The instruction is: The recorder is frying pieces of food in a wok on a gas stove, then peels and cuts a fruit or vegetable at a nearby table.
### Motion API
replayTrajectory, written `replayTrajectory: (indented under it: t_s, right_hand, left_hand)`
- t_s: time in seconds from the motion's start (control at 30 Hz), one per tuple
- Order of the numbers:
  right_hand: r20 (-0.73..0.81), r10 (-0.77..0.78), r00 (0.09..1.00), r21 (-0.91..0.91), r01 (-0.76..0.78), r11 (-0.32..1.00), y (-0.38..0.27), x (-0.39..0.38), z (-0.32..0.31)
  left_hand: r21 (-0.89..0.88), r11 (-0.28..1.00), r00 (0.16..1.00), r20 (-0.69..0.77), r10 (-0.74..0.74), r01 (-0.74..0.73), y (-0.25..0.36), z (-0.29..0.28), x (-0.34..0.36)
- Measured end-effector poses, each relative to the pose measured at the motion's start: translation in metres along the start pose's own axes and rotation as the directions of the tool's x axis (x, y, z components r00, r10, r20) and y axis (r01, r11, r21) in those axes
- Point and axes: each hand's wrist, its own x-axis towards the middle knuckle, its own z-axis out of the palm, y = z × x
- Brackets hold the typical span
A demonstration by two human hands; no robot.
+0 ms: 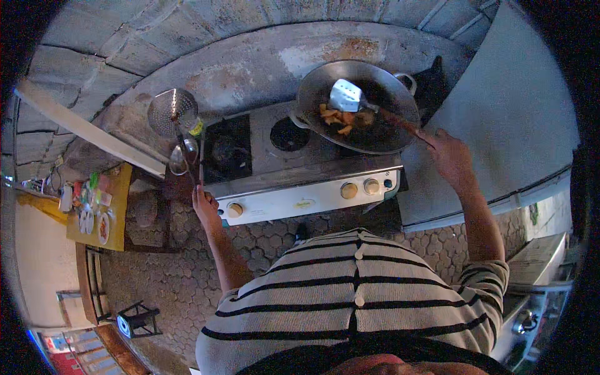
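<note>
A large dark wok (389, 84) stands at the right end of the stove (275, 197). Orange-yellow pieces of food (335, 117) lie in it, too small to name. My right hand (447, 157) is closed around the handle of a slotted metal spatula (345, 95), whose shiny blade is over the wok beside the food. To the left of the stove, my left hand (205, 205) grips the long handle of a round perforated skimmer (166, 112). That skimmer is held away from the wok. Near its handle a small shiny metal bowl (182, 157) shows in part.
Two burners, one dark at left (228, 147) and one in the middle (289, 134), carry no pot. A grey countertop (500, 119) adjoins the stove on the right. At far left, a yellow table (119, 219) bears plates and packages. A small stool (139, 319) stands on the paved floor.
</note>
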Motion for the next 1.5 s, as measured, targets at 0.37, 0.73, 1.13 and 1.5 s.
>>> replayTrajectory:
  t_s: [0.37, 0.73, 1.13, 1.5]
  right_hand:
    - [0.023, 0.142, 0.99, 0.1, -0.144, 0.985, -0.044, -0.002, -0.004]
    - [0.081, 0.364, 0.928, -0.253, -0.334, 0.908, -0.052, 0.003, 0.047]
    - [0.139, 0.365, 0.921, -0.277, -0.317, 0.907, -0.095, 0.028, 0.024]
    - [-0.099, 0.55, 0.829, -0.279, -0.553, 0.785, -0.042, 0.031, 0.077]
  left_hand:
    - [-0.079, 0.982, 0.985, 0.035, -0.167, 0.169, 0.013, -0.043, 0.069]
    - [-0.065, 0.982, 0.979, 0.115, -0.171, 0.179, 0.01, -0.049, 0.121]
    - [-0.029, 0.983, 0.981, 0.081, -0.179, 0.182, 0.019, -0.043, 0.131]
    - [-0.15, 0.986, 0.99, 0.13, -0.052, 0.071, -0.008, -0.047, 0.111]
